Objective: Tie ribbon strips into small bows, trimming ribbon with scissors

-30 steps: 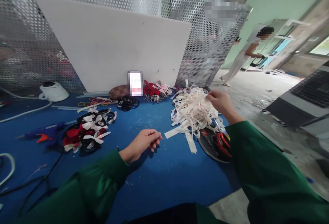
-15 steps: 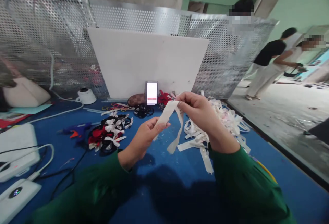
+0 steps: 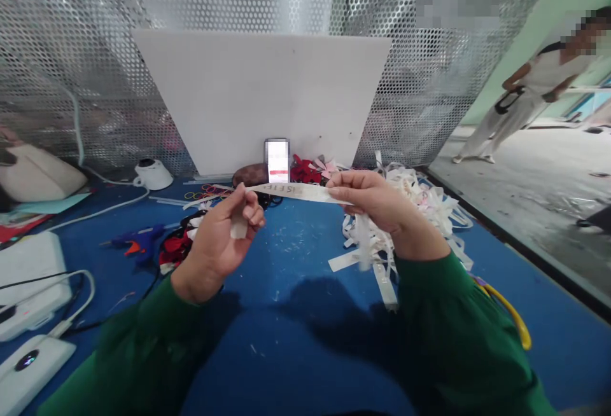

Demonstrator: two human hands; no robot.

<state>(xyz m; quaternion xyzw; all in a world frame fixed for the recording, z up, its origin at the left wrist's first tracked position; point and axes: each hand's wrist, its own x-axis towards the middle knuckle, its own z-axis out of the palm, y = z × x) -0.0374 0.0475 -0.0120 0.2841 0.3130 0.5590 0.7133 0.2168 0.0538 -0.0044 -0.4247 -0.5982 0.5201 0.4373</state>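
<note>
A white ribbon (image 3: 305, 191) with dark printed letters stretches almost level between both hands, above the blue table (image 3: 286, 263). My left hand (image 3: 222, 231) pinches one end between thumb and fingers, and a short tail hangs over the palm. Closed on the other end is my right hand (image 3: 370, 203), with a blurred loose length dangling below it. Behind and beneath the right hand lies a heap of white ribbons (image 3: 415, 193). Near my left wrist rests a pile of red, black and white bows (image 3: 176, 247), partly hidden by the hand.
A blue glue gun (image 3: 138, 241) lies at left, near white power units (image 3: 35, 276) with cables. A lit phone (image 3: 277, 160) leans before a white board (image 3: 267, 98). Yellow-handled pliers or scissors (image 3: 513, 314) lie beside my right sleeve. A person (image 3: 539, 85) stands beyond the table.
My hands have moved apart, drawing the folded ribbon out straight so its printed letters show. My left hand has shifted left and up, turning its palm into view. The head view has tilted down.
</note>
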